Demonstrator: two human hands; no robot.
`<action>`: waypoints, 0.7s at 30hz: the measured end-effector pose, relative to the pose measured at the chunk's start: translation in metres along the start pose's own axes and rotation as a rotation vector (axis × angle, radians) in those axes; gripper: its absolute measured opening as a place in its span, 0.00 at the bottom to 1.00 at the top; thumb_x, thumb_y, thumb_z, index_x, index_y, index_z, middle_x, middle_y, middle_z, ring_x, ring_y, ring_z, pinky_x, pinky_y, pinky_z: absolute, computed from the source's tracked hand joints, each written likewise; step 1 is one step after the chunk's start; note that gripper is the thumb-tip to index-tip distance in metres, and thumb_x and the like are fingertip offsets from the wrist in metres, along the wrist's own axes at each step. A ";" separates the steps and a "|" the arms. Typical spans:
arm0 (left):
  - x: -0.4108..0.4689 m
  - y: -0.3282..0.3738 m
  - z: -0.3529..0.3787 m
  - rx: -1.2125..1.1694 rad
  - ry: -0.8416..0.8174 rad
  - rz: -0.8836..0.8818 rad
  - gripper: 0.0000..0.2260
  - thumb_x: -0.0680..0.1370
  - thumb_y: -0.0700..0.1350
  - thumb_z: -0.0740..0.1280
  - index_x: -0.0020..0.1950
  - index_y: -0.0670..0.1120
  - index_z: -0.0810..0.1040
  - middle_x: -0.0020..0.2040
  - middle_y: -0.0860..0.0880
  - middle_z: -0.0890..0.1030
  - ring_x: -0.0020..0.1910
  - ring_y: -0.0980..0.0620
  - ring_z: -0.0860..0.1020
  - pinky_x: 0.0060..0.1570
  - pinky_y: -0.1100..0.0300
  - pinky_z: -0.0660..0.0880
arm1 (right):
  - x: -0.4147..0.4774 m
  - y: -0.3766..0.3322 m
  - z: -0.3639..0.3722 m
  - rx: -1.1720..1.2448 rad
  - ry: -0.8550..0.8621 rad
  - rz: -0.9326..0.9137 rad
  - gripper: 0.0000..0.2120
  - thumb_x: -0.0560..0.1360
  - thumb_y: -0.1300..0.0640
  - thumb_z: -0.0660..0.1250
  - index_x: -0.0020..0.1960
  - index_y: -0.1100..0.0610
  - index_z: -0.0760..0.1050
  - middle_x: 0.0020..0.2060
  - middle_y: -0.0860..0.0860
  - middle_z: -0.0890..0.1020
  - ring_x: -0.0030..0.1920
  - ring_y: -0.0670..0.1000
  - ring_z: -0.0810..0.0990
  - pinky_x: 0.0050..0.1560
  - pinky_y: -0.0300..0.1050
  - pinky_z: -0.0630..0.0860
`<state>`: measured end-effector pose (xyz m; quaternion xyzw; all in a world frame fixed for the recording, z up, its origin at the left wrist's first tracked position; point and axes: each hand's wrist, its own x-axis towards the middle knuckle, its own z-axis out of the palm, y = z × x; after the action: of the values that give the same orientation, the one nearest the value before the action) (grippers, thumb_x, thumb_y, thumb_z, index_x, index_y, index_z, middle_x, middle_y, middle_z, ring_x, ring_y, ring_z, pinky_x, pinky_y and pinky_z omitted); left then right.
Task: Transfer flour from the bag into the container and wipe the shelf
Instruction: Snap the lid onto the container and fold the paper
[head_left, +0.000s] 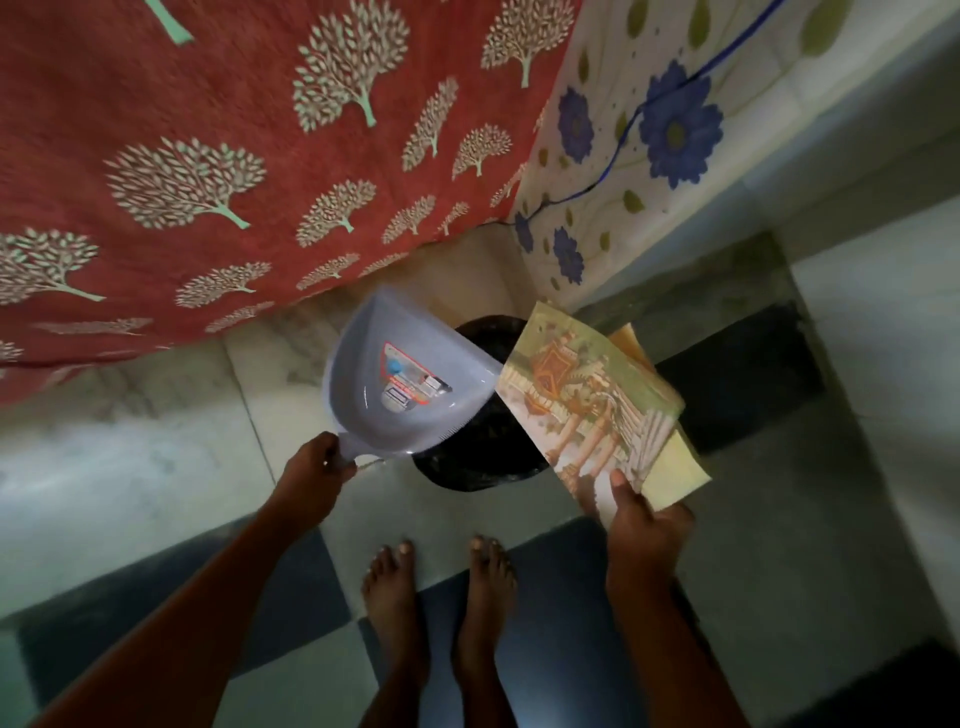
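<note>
above the black bin (470, 467), left hand (311, 475) grips dustpan (400, 379), right hand (641, 519) grips paper (587, 400).

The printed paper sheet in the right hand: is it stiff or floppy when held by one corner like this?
Probably floppy: the thin printed paper sheet, pinched at its near corner by the right hand, seems to sag toward the black bin. It looks light, since thumb and fingers alone carry it. Its layers fan apart at the far edge, so it may slip or unfold if shaken.
</note>
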<state>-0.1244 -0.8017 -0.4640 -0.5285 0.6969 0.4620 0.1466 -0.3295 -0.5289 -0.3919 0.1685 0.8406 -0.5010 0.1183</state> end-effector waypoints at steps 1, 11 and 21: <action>-0.001 -0.001 -0.005 -0.028 0.010 0.004 0.04 0.76 0.34 0.71 0.48 0.41 0.78 0.45 0.41 0.83 0.41 0.46 0.77 0.43 0.50 0.74 | 0.000 0.006 0.003 -0.042 -0.002 -0.002 0.16 0.73 0.70 0.72 0.61 0.69 0.78 0.56 0.58 0.82 0.54 0.54 0.82 0.50 0.43 0.78; 0.008 -0.007 0.013 -0.112 0.031 0.135 0.09 0.76 0.32 0.68 0.49 0.46 0.80 0.36 0.54 0.78 0.33 0.55 0.71 0.34 0.59 0.68 | 0.025 0.037 0.100 -0.643 -0.275 -0.157 0.13 0.74 0.67 0.67 0.57 0.67 0.80 0.51 0.66 0.84 0.52 0.66 0.82 0.47 0.52 0.76; 0.030 -0.023 0.061 -0.056 0.013 0.216 0.09 0.78 0.33 0.67 0.53 0.45 0.81 0.39 0.53 0.80 0.36 0.59 0.75 0.35 0.67 0.69 | 0.095 0.084 0.174 -0.662 -0.510 -0.139 0.18 0.83 0.66 0.57 0.72 0.65 0.67 0.61 0.57 0.76 0.61 0.54 0.77 0.46 0.33 0.75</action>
<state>-0.1337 -0.7716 -0.5284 -0.4574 0.7376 0.4908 0.0766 -0.3780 -0.6298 -0.5760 -0.0652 0.9093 -0.2363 0.3363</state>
